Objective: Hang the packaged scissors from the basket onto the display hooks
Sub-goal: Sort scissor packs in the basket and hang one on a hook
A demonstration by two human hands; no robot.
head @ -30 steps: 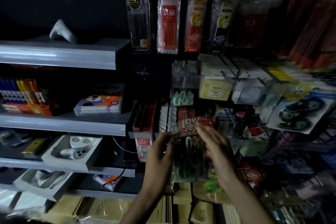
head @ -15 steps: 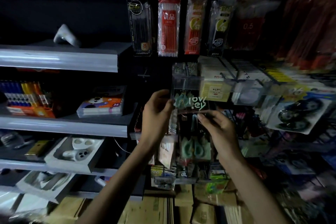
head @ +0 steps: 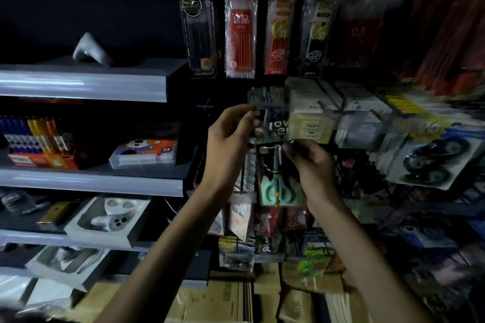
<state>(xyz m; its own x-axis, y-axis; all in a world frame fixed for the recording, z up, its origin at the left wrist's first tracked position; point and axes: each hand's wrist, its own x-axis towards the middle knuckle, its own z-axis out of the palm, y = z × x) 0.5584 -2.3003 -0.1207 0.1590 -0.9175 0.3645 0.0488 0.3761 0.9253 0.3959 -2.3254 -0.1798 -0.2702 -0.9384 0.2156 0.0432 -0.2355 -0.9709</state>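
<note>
**Packaged scissors (head: 278,189) gripped by both hands at the hook display**

The pack is a clear plastic sleeve, with mint-green handles showing low down and printed lettering on its header. Its top left corner is pinched in the grip of the left hand (head: 231,139), thumb and curled fingers closed on the header. The right edge, a little lower, is pinched in the grip of the right hand (head: 315,165), whose fingers are curled round the plastic. The packaged scissors are held upright in front of the wire display, with the header just below a clear plastic tag holder (head: 267,99). Whether the header is threaded on a hook cannot be told.

Just beside the header, to the right, pale yellow boxed packs (head: 311,128) are hung. Above, a black pen pack (head: 195,23) and a red refill pack (head: 240,26) are hung side by side. Further right, a carded pack of black correction tapes (head: 435,162) is seen, tilted. To the left, grey shelves (head: 84,84) are stacked, and an orange and white flat box (head: 143,151) is laid on the middle one. Brown cardboard cartons (head: 225,299) are set below.
</note>
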